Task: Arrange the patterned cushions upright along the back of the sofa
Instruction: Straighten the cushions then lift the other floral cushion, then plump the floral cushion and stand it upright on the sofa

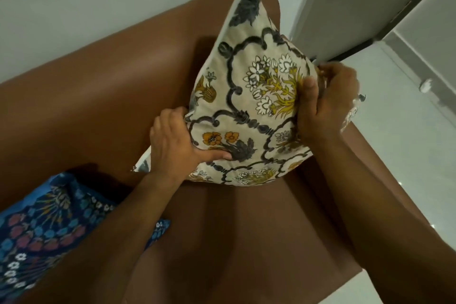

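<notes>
At the lower left of the frame lies a blue cushion (42,232), its cloth printed with dense small flowers in red, light blue and white on a dark ground; it rests flat on the seat of the sofa (93,96), partly covered by the left forearm. The sofa is smooth brown leather-like material with a soft sheen, its rounded backrest running from the left edge up toward the top centre against a plain pale wall (86,2).

The left hand (177,145) clamps the left edge of the cream cushion (249,96), thumb pressed flat on the front face near a grey leaf, fingers wrapped behind: its grip is closed on that cushion. The cream cushion is square and plump, of woven cloth with white piping along the edge, printed with thick grey scalloped lines, mustard and orange flowers and white blossoms. It stands tilted on one corner in the middle of the frame, its upper corner reaching above the backrest's top, its lower edge near the seat.

The right hand (325,103) holds the cushion's right corner, thumb on the front, fingers bunching the cloth behind: grip closed on it too. At the far right is glossy white tiled floor (407,131) and a grey panel (357,0) above.
</notes>
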The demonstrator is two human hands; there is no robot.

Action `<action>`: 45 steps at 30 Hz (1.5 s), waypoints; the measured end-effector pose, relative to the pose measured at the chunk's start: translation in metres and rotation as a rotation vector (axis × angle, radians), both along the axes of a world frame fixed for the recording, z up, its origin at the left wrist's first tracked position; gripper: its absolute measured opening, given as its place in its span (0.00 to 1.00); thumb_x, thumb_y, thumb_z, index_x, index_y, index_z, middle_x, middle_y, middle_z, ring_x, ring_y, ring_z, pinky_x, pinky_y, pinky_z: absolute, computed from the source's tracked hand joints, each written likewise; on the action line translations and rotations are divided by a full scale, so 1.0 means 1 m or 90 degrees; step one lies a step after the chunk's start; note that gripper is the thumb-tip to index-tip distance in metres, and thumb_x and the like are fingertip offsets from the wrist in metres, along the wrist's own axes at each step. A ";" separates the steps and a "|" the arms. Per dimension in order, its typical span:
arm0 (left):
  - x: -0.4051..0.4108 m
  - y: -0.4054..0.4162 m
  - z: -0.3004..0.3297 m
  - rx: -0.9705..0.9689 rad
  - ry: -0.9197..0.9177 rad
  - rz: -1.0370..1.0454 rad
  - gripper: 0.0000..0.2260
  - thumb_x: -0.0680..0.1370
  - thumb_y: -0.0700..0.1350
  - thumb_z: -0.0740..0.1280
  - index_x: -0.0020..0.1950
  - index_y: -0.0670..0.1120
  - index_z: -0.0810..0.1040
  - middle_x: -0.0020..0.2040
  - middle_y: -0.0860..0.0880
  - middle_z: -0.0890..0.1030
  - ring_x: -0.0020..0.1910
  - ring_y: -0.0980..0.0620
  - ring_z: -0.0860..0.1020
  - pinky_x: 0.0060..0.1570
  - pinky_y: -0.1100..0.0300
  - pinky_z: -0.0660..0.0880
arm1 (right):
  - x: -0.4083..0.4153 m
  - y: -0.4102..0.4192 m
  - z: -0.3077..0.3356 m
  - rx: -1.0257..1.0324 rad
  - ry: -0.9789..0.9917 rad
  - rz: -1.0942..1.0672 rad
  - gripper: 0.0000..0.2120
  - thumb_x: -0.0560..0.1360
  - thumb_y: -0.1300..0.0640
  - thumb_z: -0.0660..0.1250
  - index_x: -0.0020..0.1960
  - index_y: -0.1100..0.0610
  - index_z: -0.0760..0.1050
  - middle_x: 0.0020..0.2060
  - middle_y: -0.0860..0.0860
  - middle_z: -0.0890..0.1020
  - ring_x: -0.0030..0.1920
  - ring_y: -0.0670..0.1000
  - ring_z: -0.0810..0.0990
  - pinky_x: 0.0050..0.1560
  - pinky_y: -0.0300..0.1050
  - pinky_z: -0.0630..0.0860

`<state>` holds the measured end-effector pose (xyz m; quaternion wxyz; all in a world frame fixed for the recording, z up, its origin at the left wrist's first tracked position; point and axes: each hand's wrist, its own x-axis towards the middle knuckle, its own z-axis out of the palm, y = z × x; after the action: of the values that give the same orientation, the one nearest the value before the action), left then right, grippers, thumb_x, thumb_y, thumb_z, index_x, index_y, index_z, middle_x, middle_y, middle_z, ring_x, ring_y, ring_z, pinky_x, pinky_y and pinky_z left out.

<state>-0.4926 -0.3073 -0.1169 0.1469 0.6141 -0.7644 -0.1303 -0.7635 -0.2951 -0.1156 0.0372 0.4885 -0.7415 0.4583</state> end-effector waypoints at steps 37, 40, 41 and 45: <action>0.080 0.061 -0.028 0.364 0.126 0.115 0.58 0.51 0.62 0.84 0.74 0.45 0.63 0.71 0.42 0.72 0.71 0.40 0.71 0.69 0.43 0.70 | 0.136 0.024 0.035 0.185 -0.017 0.154 0.22 0.78 0.36 0.61 0.43 0.56 0.70 0.31 0.44 0.70 0.34 0.51 0.73 0.38 0.50 0.73; 0.062 0.019 -0.006 0.287 0.118 0.043 0.49 0.54 0.62 0.84 0.68 0.44 0.70 0.64 0.42 0.79 0.63 0.40 0.77 0.57 0.48 0.75 | 0.095 0.007 0.039 0.103 -0.126 0.044 0.19 0.80 0.39 0.61 0.48 0.55 0.77 0.39 0.44 0.77 0.39 0.43 0.74 0.42 0.38 0.71; 0.055 0.005 0.004 0.248 0.098 0.007 0.46 0.54 0.63 0.83 0.64 0.44 0.70 0.59 0.42 0.80 0.58 0.40 0.79 0.51 0.49 0.75 | 0.078 0.001 0.037 0.100 -0.149 0.001 0.18 0.80 0.38 0.60 0.46 0.52 0.75 0.38 0.43 0.76 0.38 0.40 0.73 0.40 0.34 0.69; 0.018 -0.022 0.019 0.144 -0.012 -0.067 0.42 0.53 0.71 0.77 0.52 0.44 0.66 0.41 0.47 0.75 0.40 0.44 0.76 0.37 0.52 0.66 | 0.017 0.004 0.009 0.165 -0.142 -0.027 0.23 0.80 0.35 0.54 0.43 0.54 0.71 0.38 0.48 0.75 0.38 0.45 0.73 0.36 0.36 0.65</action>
<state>-0.4746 -0.3293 -0.0979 0.0625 0.5873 -0.7772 -0.2172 -0.7466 -0.2906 -0.1070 -0.0992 0.4196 -0.8042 0.4091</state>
